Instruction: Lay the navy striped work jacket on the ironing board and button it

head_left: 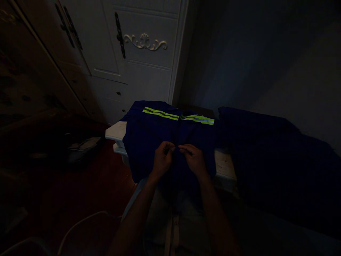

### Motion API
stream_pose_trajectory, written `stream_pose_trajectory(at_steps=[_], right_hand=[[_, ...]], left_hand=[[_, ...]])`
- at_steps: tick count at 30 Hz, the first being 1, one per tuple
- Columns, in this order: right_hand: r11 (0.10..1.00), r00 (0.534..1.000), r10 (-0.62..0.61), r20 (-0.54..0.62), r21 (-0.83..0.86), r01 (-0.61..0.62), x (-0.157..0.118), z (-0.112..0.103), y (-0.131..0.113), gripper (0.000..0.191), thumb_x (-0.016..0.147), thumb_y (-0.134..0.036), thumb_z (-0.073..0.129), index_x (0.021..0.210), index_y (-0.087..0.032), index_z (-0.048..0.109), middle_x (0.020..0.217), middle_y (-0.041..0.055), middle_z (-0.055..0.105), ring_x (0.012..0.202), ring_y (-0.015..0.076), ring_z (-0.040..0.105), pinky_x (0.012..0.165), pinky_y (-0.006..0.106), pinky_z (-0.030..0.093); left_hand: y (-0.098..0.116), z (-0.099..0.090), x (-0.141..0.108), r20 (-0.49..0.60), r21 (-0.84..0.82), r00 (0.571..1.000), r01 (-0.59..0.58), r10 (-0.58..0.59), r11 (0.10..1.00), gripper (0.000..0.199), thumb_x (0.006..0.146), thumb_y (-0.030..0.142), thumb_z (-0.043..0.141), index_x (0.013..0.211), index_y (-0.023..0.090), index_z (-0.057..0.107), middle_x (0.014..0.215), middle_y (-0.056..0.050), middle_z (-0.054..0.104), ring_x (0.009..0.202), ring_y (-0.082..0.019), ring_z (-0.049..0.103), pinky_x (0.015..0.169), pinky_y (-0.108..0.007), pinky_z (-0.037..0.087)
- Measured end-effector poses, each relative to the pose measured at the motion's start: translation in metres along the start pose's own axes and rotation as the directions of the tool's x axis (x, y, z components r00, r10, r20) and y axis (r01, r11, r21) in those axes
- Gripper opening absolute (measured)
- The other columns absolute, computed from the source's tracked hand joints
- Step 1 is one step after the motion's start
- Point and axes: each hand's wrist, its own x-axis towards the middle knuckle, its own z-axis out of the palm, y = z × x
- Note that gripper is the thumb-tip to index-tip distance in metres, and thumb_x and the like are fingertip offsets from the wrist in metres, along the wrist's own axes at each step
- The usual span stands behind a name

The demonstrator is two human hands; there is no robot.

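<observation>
A dark blue garment (pixel 144 142) with yellow-green reflective strips (pixel 161 113) is spread over a white stool or small table (pixel 117 131). Near the middle of the garment, my left hand (pixel 163 156) has its fingers pinched together at the centre line. My right hand (pixel 194 158) faces it from the right, its thumb and fingers pinched too. The fingertips of both hands are close together but apart, at the garment's front. Whatever lies between the fingers is too dark and small to make out.
Behind stands a white cabinet (pixel 149 71) with dark handles. More dark blue cloth (pixel 266 142) lies at the right. A white cable (pixel 80 223) runs across the reddish floor (pixel 106 185). Dark items (pixel 82 147) lie at the left.
</observation>
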Motion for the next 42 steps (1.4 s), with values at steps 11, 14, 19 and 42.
stream_pose_trajectory(at_steps=[11, 14, 19, 42], right_hand=[[0.997, 0.998, 0.063, 0.003, -0.053, -0.062, 0.001, -0.001, 0.002, 0.017, 0.081, -0.026, 0.056, 0.084, -0.022, 0.072, 0.086, 0.0043, 0.073, 0.084, 0.0207, 0.066, 0.079, 0.034, 0.051], [0.995, 0.999, 0.036, -0.001, -0.097, -0.036, 0.001, -0.001, 0.002, 0.017, 0.081, -0.022, 0.053, 0.084, -0.021, 0.07, 0.085, 0.0046, 0.07, 0.083, 0.0203, 0.065, 0.079, 0.033, 0.05], [0.988, 0.998, 0.052, -0.021, -0.148, -0.055, 0.001, 0.0, 0.003, 0.016, 0.081, -0.02, 0.05, 0.085, -0.02, 0.065, 0.086, 0.0049, 0.068, 0.082, 0.0202, 0.063, 0.079, 0.033, 0.048], [1.0, 0.985, -0.011, 0.17, 0.002, 0.011, 0.003, -0.01, 0.01, 0.021, 0.09, -0.027, 0.052, 0.095, -0.022, 0.071, 0.097, 0.0043, 0.071, 0.094, 0.0189, 0.065, 0.087, 0.033, 0.049]], left_hand=[[-0.004, -0.002, -0.002, 0.071, 0.095, 0.996, -0.067, 0.061, 0.993, 0.005, 0.088, 0.017, 0.053, 0.088, 0.02, 0.057, 0.082, -0.001, 0.066, 0.078, -0.014, 0.063, 0.072, -0.026, 0.049], [-0.004, -0.003, -0.002, 0.104, 0.136, 0.992, -0.086, 0.072, 0.987, 0.007, 0.089, 0.018, 0.053, 0.09, 0.019, 0.06, 0.085, -0.002, 0.068, 0.081, -0.015, 0.065, 0.074, -0.027, 0.05], [-0.002, -0.004, -0.004, 0.124, 0.197, 0.986, -0.131, 0.108, 0.972, 0.019, 0.086, 0.031, 0.065, 0.102, 0.021, 0.066, 0.097, -0.005, 0.072, 0.09, -0.019, 0.067, 0.08, -0.033, 0.052], [0.001, -0.004, 0.003, 0.202, 0.325, 0.961, -0.249, 0.19, 0.912, 0.016, 0.093, 0.024, 0.049, 0.084, 0.021, 0.062, 0.082, -0.004, 0.066, 0.08, -0.018, 0.06, 0.075, -0.032, 0.045]])
